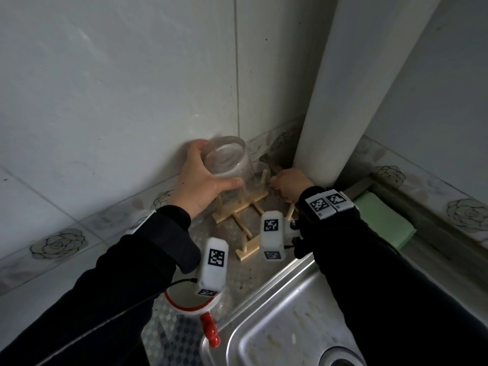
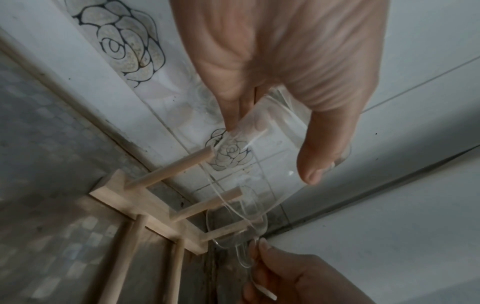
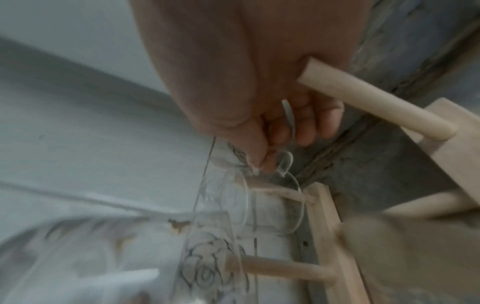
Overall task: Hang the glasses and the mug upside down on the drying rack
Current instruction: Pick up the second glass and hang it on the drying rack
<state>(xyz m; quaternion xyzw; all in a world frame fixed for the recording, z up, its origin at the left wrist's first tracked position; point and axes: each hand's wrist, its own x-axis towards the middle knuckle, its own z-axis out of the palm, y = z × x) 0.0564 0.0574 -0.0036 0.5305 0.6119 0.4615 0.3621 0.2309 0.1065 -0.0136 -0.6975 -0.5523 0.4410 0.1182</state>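
My left hand (image 1: 204, 175) grips a tall clear glass (image 1: 227, 159), mouth down and tilted, over the wooden rack (image 1: 237, 207). In the left wrist view the glass (image 2: 259, 185) has its rim around the tip of a peg (image 2: 207, 205). A small clear handled glass (image 1: 261, 173) hangs mouth down on the far peg. My right hand (image 1: 280, 180) pinches its handle (image 3: 284, 162). The white mug (image 1: 190, 303), with a red rim and red handle, stands upright on the counter, partly hidden by my left wrist camera.
The rack sits in a tiled corner beside a white pipe (image 1: 343, 88). A steel sink (image 1: 303, 320) lies at the front right, with a green sponge (image 1: 383, 220) behind it. Free pegs (image 1: 247, 235) stick up on the rack's near bar.
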